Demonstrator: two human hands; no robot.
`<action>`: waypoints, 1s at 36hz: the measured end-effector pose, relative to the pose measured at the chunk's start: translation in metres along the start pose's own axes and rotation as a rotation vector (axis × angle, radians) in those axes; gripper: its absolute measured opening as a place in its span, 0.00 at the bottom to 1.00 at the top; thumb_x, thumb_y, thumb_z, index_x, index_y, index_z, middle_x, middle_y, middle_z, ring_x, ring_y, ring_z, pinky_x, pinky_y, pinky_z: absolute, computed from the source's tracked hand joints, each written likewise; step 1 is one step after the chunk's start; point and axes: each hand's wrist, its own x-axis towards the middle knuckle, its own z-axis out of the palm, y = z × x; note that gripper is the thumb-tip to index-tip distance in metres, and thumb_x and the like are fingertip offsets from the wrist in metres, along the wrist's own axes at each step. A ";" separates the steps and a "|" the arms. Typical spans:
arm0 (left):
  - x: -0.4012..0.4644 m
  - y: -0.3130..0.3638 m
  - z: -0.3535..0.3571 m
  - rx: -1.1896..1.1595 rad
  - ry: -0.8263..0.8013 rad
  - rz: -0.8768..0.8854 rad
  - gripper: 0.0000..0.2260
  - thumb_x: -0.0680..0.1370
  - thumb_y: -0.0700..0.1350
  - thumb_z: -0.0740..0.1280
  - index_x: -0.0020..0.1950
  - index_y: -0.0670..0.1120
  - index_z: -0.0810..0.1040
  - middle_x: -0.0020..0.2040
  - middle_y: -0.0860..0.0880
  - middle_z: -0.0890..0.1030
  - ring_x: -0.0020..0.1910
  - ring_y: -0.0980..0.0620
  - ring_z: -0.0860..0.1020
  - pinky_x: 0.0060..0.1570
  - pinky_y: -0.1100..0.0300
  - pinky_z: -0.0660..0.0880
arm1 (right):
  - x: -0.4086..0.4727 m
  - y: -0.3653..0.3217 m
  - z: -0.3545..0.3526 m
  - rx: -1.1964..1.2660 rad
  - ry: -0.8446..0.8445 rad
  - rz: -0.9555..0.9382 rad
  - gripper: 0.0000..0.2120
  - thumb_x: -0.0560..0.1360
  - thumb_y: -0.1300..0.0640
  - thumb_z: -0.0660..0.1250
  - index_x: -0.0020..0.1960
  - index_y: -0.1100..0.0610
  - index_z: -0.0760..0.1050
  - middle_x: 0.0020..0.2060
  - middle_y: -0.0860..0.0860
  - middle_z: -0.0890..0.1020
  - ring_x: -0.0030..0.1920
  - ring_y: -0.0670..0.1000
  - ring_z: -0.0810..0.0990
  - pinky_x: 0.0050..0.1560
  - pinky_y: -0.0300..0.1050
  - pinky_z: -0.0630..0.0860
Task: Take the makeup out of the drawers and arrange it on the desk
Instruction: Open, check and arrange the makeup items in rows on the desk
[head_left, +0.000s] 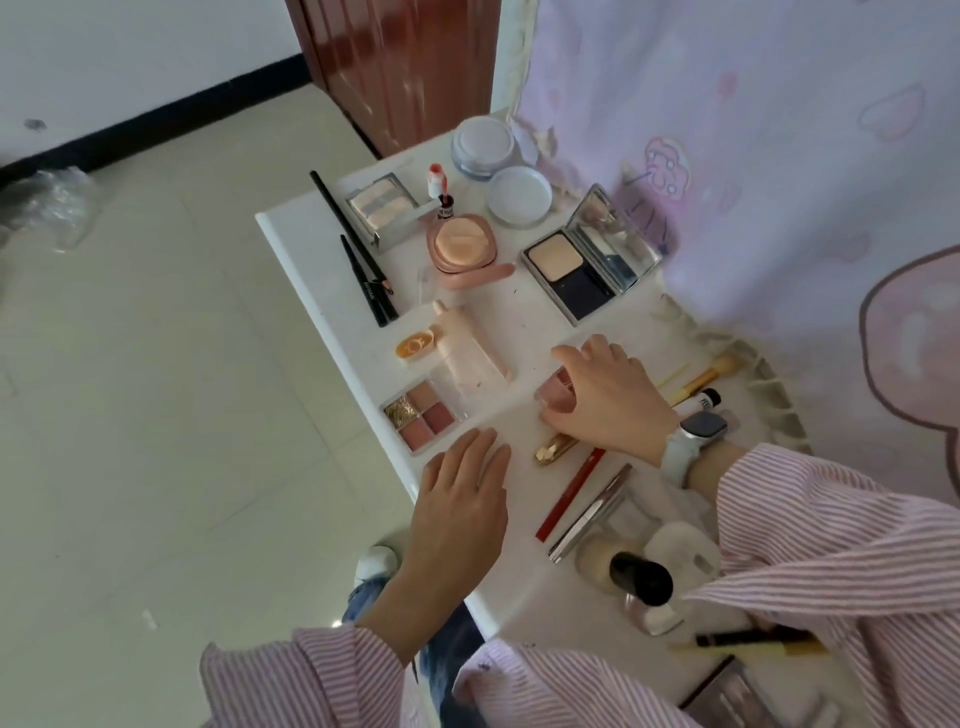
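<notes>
Makeup lies spread over the white desk (306, 244). My right hand (605, 397) grips a small clear pink compact (555, 391) near the desk's middle. My left hand (462, 499) rests flat and open at the front edge, beside a four-colour eyeshadow palette (421, 415). A gold lipstick (556, 449), a red pencil (571, 491) and a silver tube (589, 514) lie below my right hand. Farther back are a beige tube (470, 353), a pink cushion compact (462, 244), an open powder compact (576, 270) and two black pencils (363, 260).
A round jar (483, 143) and its lid (519, 195) stand at the far end by a pink curtain (779, 156). Brushes (701, 382) lie at the right. A black-capped bottle (641, 577) and white pad (680, 551) sit near my sleeve. Tiled floor is left.
</notes>
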 end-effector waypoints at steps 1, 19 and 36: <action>0.000 0.000 0.000 0.000 0.005 0.001 0.15 0.73 0.42 0.65 0.58 0.41 0.78 0.59 0.42 0.78 0.59 0.42 0.76 0.54 0.49 0.75 | -0.001 0.000 0.000 0.005 0.016 -0.004 0.28 0.71 0.44 0.63 0.66 0.55 0.63 0.58 0.57 0.69 0.57 0.59 0.69 0.55 0.51 0.67; 0.038 0.014 -0.063 -1.781 -0.244 -0.780 0.21 0.76 0.56 0.58 0.54 0.41 0.79 0.44 0.43 0.82 0.45 0.47 0.80 0.54 0.50 0.76 | -0.045 -0.018 -0.032 0.543 0.012 -0.439 0.40 0.68 0.51 0.73 0.71 0.45 0.52 0.57 0.45 0.69 0.58 0.41 0.68 0.59 0.30 0.64; 0.041 -0.002 -0.059 -1.054 0.073 -0.360 0.19 0.72 0.42 0.72 0.59 0.55 0.73 0.54 0.51 0.77 0.53 0.59 0.77 0.50 0.67 0.75 | -0.036 -0.035 -0.038 0.988 -0.173 -0.066 0.09 0.77 0.53 0.62 0.50 0.54 0.79 0.45 0.54 0.83 0.48 0.51 0.81 0.56 0.51 0.77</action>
